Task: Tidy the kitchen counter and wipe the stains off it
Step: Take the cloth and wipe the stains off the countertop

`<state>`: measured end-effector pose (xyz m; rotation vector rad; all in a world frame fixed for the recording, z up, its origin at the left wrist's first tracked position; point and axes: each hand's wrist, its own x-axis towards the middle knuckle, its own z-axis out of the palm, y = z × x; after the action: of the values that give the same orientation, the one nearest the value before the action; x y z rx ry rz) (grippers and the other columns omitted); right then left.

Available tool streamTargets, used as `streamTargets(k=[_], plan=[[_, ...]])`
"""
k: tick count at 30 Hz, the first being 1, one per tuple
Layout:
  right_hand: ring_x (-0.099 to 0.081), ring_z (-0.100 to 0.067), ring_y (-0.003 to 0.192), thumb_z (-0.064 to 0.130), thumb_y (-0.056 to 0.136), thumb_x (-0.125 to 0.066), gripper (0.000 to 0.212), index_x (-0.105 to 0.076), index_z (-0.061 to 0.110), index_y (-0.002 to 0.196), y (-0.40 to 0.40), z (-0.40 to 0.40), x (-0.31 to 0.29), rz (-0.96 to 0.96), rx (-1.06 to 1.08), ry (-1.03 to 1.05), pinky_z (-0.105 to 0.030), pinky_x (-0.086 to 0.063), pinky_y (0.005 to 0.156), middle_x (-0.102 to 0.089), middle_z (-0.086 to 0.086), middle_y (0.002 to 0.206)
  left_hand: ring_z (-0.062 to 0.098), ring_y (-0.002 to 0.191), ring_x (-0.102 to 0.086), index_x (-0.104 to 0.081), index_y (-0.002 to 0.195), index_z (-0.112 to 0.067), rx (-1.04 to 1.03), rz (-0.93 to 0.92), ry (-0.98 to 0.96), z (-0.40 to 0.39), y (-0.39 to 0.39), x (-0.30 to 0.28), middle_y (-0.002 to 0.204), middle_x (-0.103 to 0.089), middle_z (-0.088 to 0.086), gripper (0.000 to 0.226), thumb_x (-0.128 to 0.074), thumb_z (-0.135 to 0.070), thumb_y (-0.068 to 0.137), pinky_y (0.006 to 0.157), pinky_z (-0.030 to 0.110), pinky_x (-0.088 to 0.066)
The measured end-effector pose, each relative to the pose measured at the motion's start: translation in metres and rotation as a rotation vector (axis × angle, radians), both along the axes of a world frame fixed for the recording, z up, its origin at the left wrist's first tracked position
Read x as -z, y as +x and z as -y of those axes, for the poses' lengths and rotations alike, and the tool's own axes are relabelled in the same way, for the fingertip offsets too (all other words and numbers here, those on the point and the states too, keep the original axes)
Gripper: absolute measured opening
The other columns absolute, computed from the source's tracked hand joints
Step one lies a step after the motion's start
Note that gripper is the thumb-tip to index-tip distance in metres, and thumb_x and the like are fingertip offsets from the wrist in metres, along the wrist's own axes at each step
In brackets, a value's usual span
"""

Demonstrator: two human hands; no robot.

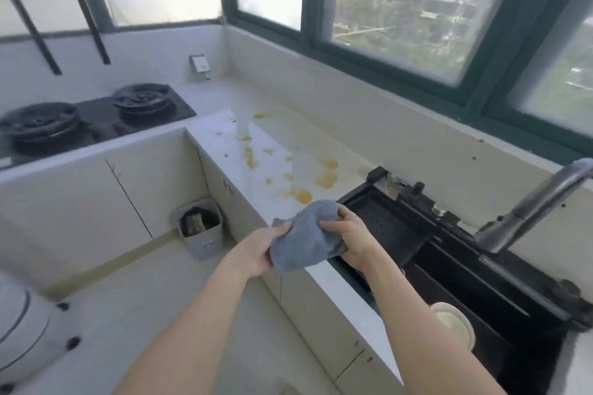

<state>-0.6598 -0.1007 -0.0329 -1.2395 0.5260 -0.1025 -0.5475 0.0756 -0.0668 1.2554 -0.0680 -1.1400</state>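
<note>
A blue-grey cloth point(305, 236) hangs between both hands at the counter's front edge, just left of the sink. My left hand point(256, 248) grips its left corner. My right hand point(348, 236) holds its right side with curled fingers. Beyond the cloth, the white counter point(224, 138) carries several yellow-orange stains point(326, 179) and small dark crumbs, spread from the sink's corner toward the far end.
A black sink point(449, 266) with a grey faucet point(526, 212) lies to the right; a pale round dish point(454, 325) sits in it. A gas hob point(90, 120) is at the far left. A grey waste bin point(202, 229) stands on the floor below the counter.
</note>
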Motion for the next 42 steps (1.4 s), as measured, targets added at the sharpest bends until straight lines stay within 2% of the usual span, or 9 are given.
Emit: streamTargets(k=[7, 11, 14, 17, 24, 29, 35, 39, 42], plan=[[-0.072, -0.032, 0.105, 0.024, 0.085, -0.079, 0.036, -0.071, 0.005, 0.115, 0.112, -0.008, 0.021, -0.164, -0.103, -0.032, -0.05, -0.057, 0.094, -0.076, -0.012, 0.111, 0.027, 0.104, -0.071, -0.058, 0.126, -0.009, -0.239, 0.35, 0.126, -0.022, 0.093, 0.007, 0.117, -0.072, 0.011, 0.032, -0.061, -0.026, 0.099, 0.083, 0.041, -0.06], [-0.073, -0.025, 0.098, 0.019, 0.087, -0.077, 0.025, -0.072, 0.01, 0.11, 0.19, 0.001, 0.038, -0.243, -0.159, -0.102, -0.037, -0.06, 0.075, -0.077, -0.007, 0.105, 0.018, 0.111, -0.064, -0.055, 0.121, -0.025, -0.15, 0.587, 0.333, -0.013, 0.163, 0.008, 0.121, -0.065, -0.001, 0.023, -0.054, -0.036, 0.101, 0.099, 0.043, -0.053], [-0.071, -0.022, 0.08, 0.004, 0.09, -0.067, 0.013, -0.067, 0.011, 0.1, 0.251, 0.007, 0.043, -0.247, -0.182, -0.202, -0.033, -0.058, 0.063, -0.074, -0.009, 0.093, 0.018, 0.103, -0.06, -0.05, 0.105, -0.027, -0.074, 0.708, 0.511, -0.005, 0.221, 0.013, 0.111, -0.062, -0.001, 0.014, -0.046, -0.04, 0.102, 0.089, 0.036, -0.05], [-0.063, -0.023, 0.074, 0.001, 0.087, -0.06, 0.014, -0.06, 0.013, 0.092, 0.299, 0.004, 0.045, -0.252, -0.185, -0.341, -0.034, -0.051, 0.061, -0.065, -0.008, 0.085, 0.013, 0.077, -0.053, -0.041, 0.087, -0.022, -0.058, 0.737, 0.617, -0.003, 0.263, 0.01, 0.088, -0.056, 0.001, 0.023, -0.041, -0.036, 0.105, 0.063, 0.028, -0.04], [-0.057, -0.017, 0.083, 0.01, 0.098, -0.049, 0.01, -0.055, 0.017, 0.1, 0.415, 0.002, 0.059, -0.192, -0.263, -0.71, -0.02, -0.038, 0.061, -0.062, 0.0, 0.093, 0.018, 0.077, -0.058, -0.047, 0.103, -0.01, -0.078, 0.649, 0.653, -0.014, 0.369, 0.021, 0.099, -0.065, 0.013, 0.021, -0.044, -0.031, 0.103, 0.065, 0.031, -0.046], [-0.06, -0.024, 0.108, 0.008, 0.098, -0.051, 0.027, -0.054, 0.014, 0.124, 0.48, -0.011, 0.082, -0.21, -0.182, -0.739, -0.026, -0.043, 0.088, -0.066, -0.008, 0.116, 0.015, 0.078, -0.065, -0.053, 0.097, -0.017, -0.115, 0.595, 0.616, -0.021, 0.432, 0.045, 0.099, -0.069, 0.009, 0.012, -0.048, -0.027, 0.102, 0.059, 0.025, -0.053], [-0.058, -0.027, 0.119, 0.003, 0.094, -0.051, 0.043, -0.051, 0.012, 0.136, 0.561, -0.011, 0.109, -0.239, 0.006, -0.808, -0.023, -0.039, 0.093, -0.063, -0.01, 0.128, 0.011, 0.085, -0.065, -0.055, 0.111, -0.022, -0.111, 0.608, 0.55, -0.003, 0.52, 0.073, 0.103, -0.067, 0.002, 0.011, -0.048, -0.026, 0.103, 0.063, 0.022, -0.052], [-0.038, -0.034, 0.135, 0.008, 0.089, -0.052, 0.06, -0.037, 0.012, 0.147, 0.605, -0.014, 0.145, -0.482, -0.003, -1.019, -0.041, -0.037, 0.105, -0.038, -0.012, 0.148, 0.011, 0.086, -0.057, -0.04, 0.14, -0.022, 0.023, 0.671, 0.622, 0.011, 0.575, 0.097, 0.107, -0.059, 0.003, 0.04, -0.048, -0.02, 0.101, 0.069, 0.022, -0.047], [-0.025, -0.038, 0.146, 0.014, 0.094, -0.043, 0.055, -0.038, 0.006, 0.148, 0.628, -0.033, 0.183, -0.458, -0.225, -1.188, -0.049, -0.026, 0.117, -0.027, -0.018, 0.158, 0.027, 0.123, -0.047, -0.038, 0.148, -0.014, 0.163, 0.785, 0.719, 0.011, 0.608, 0.124, 0.137, -0.047, 0.015, 0.05, -0.043, -0.01, 0.099, 0.103, 0.037, -0.043]])
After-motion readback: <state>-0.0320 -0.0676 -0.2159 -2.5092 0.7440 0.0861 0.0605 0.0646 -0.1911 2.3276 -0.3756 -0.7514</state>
